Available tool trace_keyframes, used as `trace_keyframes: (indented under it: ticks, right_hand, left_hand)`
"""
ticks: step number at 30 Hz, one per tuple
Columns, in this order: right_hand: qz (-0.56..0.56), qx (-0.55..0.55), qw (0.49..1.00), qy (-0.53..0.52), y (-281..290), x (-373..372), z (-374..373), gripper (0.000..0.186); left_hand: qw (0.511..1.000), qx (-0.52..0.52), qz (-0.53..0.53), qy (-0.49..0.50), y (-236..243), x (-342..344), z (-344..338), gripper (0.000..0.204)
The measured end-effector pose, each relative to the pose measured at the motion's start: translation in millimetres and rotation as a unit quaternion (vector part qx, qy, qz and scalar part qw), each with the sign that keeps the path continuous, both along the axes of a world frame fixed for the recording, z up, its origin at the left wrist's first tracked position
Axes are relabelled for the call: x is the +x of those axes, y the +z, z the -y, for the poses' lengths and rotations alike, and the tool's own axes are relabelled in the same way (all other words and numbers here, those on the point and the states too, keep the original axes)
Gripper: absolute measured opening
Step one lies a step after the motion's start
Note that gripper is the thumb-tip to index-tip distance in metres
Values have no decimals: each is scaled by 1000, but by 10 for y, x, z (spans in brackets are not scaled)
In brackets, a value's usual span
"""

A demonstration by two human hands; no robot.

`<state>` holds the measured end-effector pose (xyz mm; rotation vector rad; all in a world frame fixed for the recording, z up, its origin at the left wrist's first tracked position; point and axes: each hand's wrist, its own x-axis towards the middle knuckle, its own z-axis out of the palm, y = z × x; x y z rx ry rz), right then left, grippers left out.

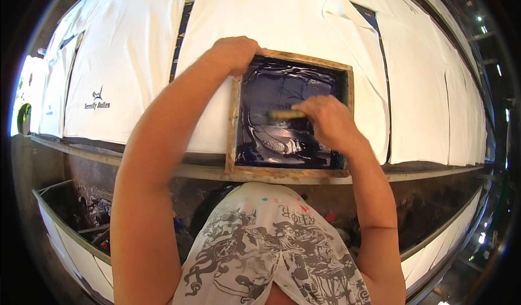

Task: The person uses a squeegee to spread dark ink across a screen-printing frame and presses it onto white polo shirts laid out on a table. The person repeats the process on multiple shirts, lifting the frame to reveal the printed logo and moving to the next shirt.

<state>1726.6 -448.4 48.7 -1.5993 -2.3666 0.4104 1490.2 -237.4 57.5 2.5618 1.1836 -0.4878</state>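
Note:
A wooden-framed printing screen (232,136) lies on white fabric in front of me. Dark blue-black ink is smeared over its mesh, thickest along the sides, and a design shows faintly through the middle. My left hand (237,54) grips the frame's far left corner, fingers closed over the wood. Inside the frame, my right hand (330,121) is closed round a squeegee (286,114) with a yellowish wooden grip, held crosswise above the mesh. Motion blurs the squeegee, and its blade is mostly hidden, so I cannot tell whether it touches the ink.
White fabric pieces (122,49) cover the long table side by side, with dark gaps between them. One piece at the left bears a dark printed logo (97,97). The table's near edge (201,172) runs just before my body. Lower racks (70,234) with white fabric stand at both sides.

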Motion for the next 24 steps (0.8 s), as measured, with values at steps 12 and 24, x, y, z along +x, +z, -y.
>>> trace_keyframes:
  ticks: [12,24]
  right_hand:
    - [18,120,992,-22,-489,-346,-220,56]
    - [27,-22,999,15,8,-247,301,49]
  left_hand:
    - [1000,-29,8,7,22,-13,3,105]
    - [999,-40,1,15,44,-10,-55,99]
